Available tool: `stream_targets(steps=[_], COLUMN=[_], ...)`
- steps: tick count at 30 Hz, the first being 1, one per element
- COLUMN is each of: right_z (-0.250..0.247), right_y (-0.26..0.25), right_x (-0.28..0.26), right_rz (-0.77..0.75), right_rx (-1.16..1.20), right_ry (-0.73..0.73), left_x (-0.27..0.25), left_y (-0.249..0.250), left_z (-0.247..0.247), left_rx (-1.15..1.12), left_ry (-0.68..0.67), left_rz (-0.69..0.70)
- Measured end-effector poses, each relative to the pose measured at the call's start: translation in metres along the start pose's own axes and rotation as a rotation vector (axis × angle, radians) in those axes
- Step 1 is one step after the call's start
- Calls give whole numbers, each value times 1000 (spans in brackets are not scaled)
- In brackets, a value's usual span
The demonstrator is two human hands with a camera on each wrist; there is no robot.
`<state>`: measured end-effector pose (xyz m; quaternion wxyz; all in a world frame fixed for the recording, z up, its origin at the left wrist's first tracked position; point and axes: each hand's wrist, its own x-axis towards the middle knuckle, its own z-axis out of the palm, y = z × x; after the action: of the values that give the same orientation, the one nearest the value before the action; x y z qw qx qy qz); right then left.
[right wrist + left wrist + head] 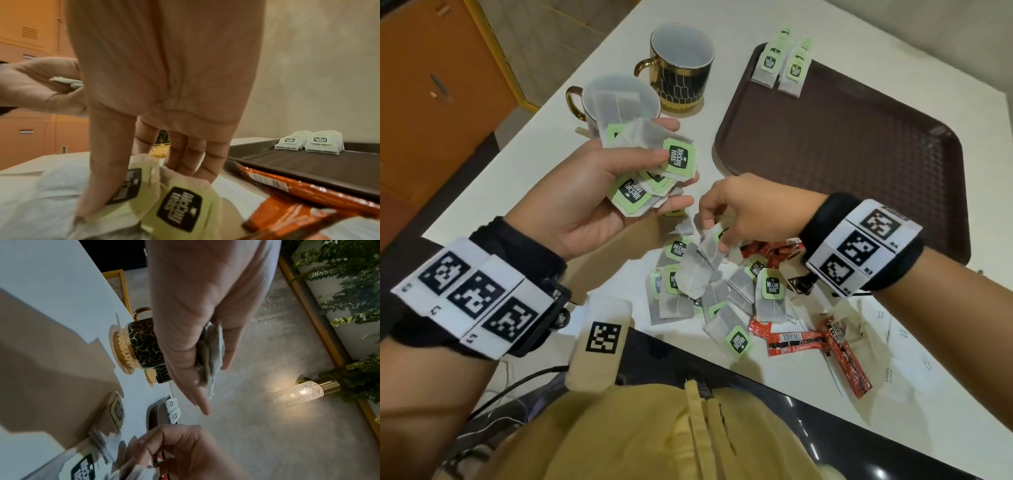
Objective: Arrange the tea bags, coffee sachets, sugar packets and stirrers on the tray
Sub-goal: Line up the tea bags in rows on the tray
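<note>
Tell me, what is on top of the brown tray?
Two small stacks of tea bags sit at the far corner of the tray. How many each stack holds is hidden.

black wristbands (524,260) with white coded marker tags (472,294); mustard drawstring garment (654,435).

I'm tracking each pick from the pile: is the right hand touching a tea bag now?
Touching. In the right wrist view the right hand pinches a tea bag, its thumb pressed on the green tag. The head view agrees.

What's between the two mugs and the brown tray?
Only bare white table lies between the mugs and the tray, as the head view shows.
</note>
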<state>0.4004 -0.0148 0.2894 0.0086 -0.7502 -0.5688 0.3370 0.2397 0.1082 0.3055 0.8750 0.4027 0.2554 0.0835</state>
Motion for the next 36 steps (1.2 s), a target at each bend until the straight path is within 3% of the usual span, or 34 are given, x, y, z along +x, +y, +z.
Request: stream_targets(steps=[5, 12, 15, 17, 20, 24, 27, 31, 36], right_z=[-6, -52, -72, -77, -74, -70, -71, -74, -85], right_y=[9, 33, 23, 14, 10, 20, 28, 34, 39], right_x=[-8, -64, -88, -90, -79, -71, -74, -74, -79], right_rz=[13, 59, -41, -115, -111, -58, -38, 6, 25], right_rx=[114, 633, 824, 925, 931, 927, 891, 826, 960], right_ry=[66, 501, 664, 689, 746, 853, 878, 897, 908], left_x=[8, 20, 30, 38, 47, 57, 64, 71, 83], left_y=[1, 9, 6, 1, -4, -6, -3, -1, -1], left_z=[5, 21, 37, 52, 76, 89, 96, 113, 122], left_rx=[41, 35, 28, 44, -7, -246, -250, -67, -18], left_ry=[-8, -15, -66, -136, -278, -411, -416, -356, -283], left_rz=[-5, 28, 11, -14, -86, -209, -212, -165, -90])
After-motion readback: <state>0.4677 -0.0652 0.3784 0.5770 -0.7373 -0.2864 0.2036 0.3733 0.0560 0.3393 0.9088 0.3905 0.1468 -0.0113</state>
